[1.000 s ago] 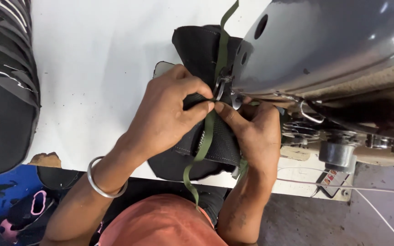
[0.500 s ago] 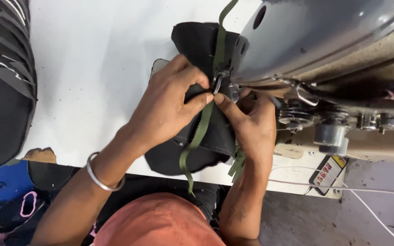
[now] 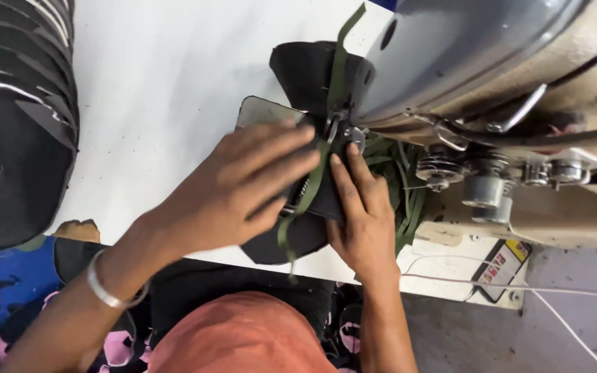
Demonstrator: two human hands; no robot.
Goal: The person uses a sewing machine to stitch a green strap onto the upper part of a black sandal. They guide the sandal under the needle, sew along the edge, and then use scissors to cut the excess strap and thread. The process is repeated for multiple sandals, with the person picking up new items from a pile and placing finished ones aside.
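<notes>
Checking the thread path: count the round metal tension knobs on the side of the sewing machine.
3 show. One knob sits nearest the green strap, a second knob hangs lower beside it, and a third knob lies farther right. Others may be hidden behind the machine body.

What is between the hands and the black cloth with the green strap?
Nothing visible. The left hand lies flat on the black cloth piece, and the right hand presses it from the other side. The green strap runs between their fingertips toward the sewing machine.
</notes>
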